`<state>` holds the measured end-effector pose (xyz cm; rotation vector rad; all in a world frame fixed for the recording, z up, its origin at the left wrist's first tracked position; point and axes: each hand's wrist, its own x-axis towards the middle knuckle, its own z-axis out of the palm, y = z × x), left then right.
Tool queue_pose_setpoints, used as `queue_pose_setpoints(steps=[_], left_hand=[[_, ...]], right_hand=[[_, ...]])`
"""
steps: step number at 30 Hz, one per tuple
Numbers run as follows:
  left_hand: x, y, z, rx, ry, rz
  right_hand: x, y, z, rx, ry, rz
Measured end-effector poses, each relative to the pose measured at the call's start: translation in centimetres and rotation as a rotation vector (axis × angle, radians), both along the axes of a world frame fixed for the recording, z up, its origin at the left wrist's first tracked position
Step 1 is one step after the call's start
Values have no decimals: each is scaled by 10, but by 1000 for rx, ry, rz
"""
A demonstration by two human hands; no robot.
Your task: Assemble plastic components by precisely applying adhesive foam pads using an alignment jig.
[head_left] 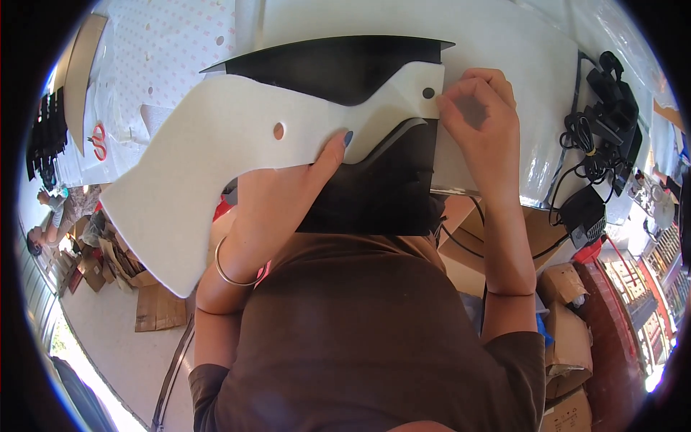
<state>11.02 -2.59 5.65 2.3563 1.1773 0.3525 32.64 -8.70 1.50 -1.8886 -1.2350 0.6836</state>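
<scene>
White foam template lies over black sheet on the white table, edges roughly aligned. Left hand presses it flat, fingers spread beneath; right hand pinches its right end. No cutting visible; red scissors lie untouched well to the left.

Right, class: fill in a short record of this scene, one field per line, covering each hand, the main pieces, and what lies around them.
left hand: flat on the white template, thumb on top
right hand: fingertips pinching the template's right end
white template: large curved sheet with two holes, lying over the black sheet
black sheet: beneath, showing above and below the template
table: white surface
scissors: red-handled, far left
cables and black device: right side
</scene>
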Motion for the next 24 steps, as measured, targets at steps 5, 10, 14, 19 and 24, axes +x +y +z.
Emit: queue_pose_setpoints(steps=[5,10,14,19,24], left_hand=[[-7,0,4,4,251,-146],[-4,4,12,-121,161,-35],[6,17,26,175,310,-170],[-2,13,19,9,344,-75],[-3,13,35,-11,539,-54]], right_hand=[[1,-2,-3,0,-45,1],[-3,0,-1,-18,-16,-35],[-3,0,1,-29,-29,-24],[-2,-1,0,-54,5,-70],[-3,3,5,-71,-15,-33]])
